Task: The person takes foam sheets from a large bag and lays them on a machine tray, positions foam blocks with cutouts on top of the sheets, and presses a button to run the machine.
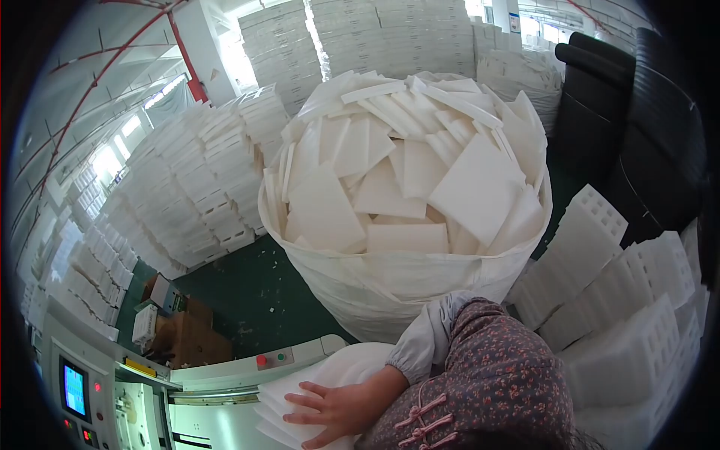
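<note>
My right hand [330, 411] lies palm down with its fingers spread, resting on several thin white sheets [337, 369]. The sheets look like foam and are fanned out unevenly, partly covered by my hand and sleeve. Under their left side is the pale bed of a machine [214, 420]. My left hand is out of view. Just beyond my arm stands a big white bag [390, 281], heaped with white foam slabs [480, 191].
A control panel [94, 364] with a lit blue screen is at lower left. Red and green buttons [271, 358] sit on the machine's edge. Cardboard boxes [191, 337] lie on the green floor. Stacked foam blocks [592, 232] stand at right, near black rolls [660, 135].
</note>
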{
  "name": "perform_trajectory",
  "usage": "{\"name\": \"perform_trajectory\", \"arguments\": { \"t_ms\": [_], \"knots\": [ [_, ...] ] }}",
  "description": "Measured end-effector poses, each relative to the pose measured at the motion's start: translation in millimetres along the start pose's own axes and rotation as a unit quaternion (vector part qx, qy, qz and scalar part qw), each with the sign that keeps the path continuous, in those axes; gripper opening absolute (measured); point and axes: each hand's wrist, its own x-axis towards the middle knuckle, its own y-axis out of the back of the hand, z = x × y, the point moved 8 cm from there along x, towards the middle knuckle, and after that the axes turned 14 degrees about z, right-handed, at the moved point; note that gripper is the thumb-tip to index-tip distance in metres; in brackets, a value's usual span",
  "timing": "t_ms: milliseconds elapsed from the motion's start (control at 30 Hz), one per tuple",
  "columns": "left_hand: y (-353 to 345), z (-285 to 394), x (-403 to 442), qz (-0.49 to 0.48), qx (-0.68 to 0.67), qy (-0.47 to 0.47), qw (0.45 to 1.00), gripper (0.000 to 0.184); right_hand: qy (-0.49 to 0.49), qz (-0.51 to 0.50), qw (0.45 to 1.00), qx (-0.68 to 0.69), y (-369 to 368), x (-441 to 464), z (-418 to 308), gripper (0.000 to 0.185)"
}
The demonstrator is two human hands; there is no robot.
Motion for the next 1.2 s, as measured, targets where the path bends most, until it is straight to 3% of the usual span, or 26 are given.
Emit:
{"name": "perform_trajectory", "arguments": {
  "t_ms": [33, 67, 100, 167, 200, 233, 333, 400, 433, 500, 567, 667, 767, 833, 1033, 1200],
  "knots": [
    [-40.5, 0.7, -8.6, -0.002, 0.002, 0.002, 1.0, 0.052, 0.005, -0.013, 1.0, -0.014, -3.0, -0.7, -0.4, 0.046],
    [-92.1, 10.7, -24.4, -0.121, -0.104, -0.01, 0.987, 0.053, 0.011, -0.025, 0.999, -0.025, -6.1, -1.9, -2.2, 0.048],
    [-134.5, 21.3, -41.7, -0.238, -0.202, -0.015, 0.95, 0.054, 0.023, -0.024, 0.999, -0.015, -9.3, -7.2, -4.0, 0.048],
    [-212.3, 16.2, -80.6, -0.451, -0.349, 0.056, 0.82, 0.056, -0.009, 0.131, 0.991, -0.034, 3.4, 0.4, 2.3, 0.058],
    [-234.8, 15.9, -101.1, -0.529, -0.431, 0.094, 0.725, 0.057, -0.038, 0.115, 0.993, -0.002, 2.4, 4.1, 8.4, 0.051],
    [-249.2, 17.4, -119.8, -0.585, -0.51, 0.133, 0.616, 0.058, -0.056, 0.103, 0.993, 0.01, 6.4, 3.1, 21.9, 0.056],
    [-240.5, 55.1, -125.8, -0.616, -0.733, 0.19, 0.218, 0.061, -0.195, 0.186, 0.944, 0.192, 36.5, 13.3, 100.7, 0.067],
    [-238.0, 39.0, -110.4, -0.588, -0.747, 0.2, 0.237, 0.062, -0.306, 0.244, 0.876, 0.282, 44.4, 1.7, 152.4, 0.066],
    [-227.9, 35.6, -96.6, -0.57, -0.76, 0.188, 0.248, 0.064, -0.317, 0.264, 0.854, 0.316, 47.8, -1.1, 171.2, 0.067],
    [-213.5, 27.8, -79.5, -0.537, -0.783, 0.162, 0.269, 0.067, -0.415, 0.224, 0.802, 0.366, 49.3, -13.7, 189.5, 0.069],
    [-216.6, 22.5, -78.1, -0.526, -0.784, 0.187, 0.272, 0.067, -0.434, 0.208, 0.751, 0.451, 42.8, -21.9, 187.3, 0.076],
    [-221.7, 16.5, -82.6, -0.528, -0.772, 0.218, 0.279, 0.068, -0.423, 0.186, 0.755, 0.465, 18.8, -45.0, 181.4, 0.085],
    [-227.3, 12.0, -78.4, -0.501, -0.785, 0.237, 0.276, 0.068, -0.412, 0.117, 0.798, 0.425, -14.1, -62.8, 162.9, 0.087],
    [-231.6, 9.2, -75.7, -0.483, -0.795, 0.245, 0.271, 0.069, -0.484, 0.072, 0.76, 0.427, -14.6, -55.0, 138.0, 0.088],
    [-257.0, 6.9, -56.3, -0.43, -0.821, 0.153, 0.343, 0.069, -0.437, 0.046, 0.737, 0.514, -17.8, -49.5, 134.0, 0.085],
    [-240.4, 7.2, -26.8, -0.446, -0.802, 0.246, 0.312, 0.066, -0.504, 0.032, 0.724, 0.47, -33.5, -55.6, 130.8, 0.084]
  ]
}}
